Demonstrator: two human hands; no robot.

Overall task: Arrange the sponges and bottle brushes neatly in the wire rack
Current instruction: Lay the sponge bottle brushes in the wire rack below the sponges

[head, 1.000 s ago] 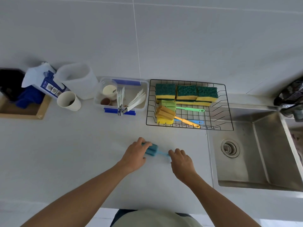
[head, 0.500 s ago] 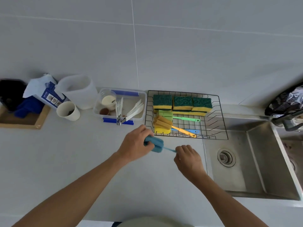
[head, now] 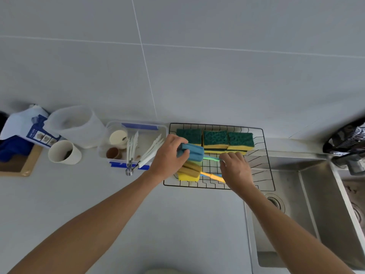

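both hands are over the wire rack [head: 264, 155], which sits at the back edge of the table [head: 98, 194] right beside the sink [head: 316, 194]. left hand [head: 167, 157] has its fingers clamped on the foam head of the blue bottle brush [head: 192, 152], holding it above the rack's left side. right hand [head: 236, 169] is curled over the handle end, fingers closed on it as far as i can see, though the handle itself is mostly hidden under the hand.

in the rack: three green-and-yellow sponges [head: 215, 140] lined up along the back edge, touching side by side. below the blue brush there's an orange bottle brush [head: 190, 170] lying on a yellow sponge [head: 187, 177] near the front left corner, and a green brush handle [head: 210, 158] pokes out between the hands.

left of the rack is a clear plastic tub [head: 136, 147] with tongs, then a paper cup [head: 63, 153] and a white jug [head: 77, 125].
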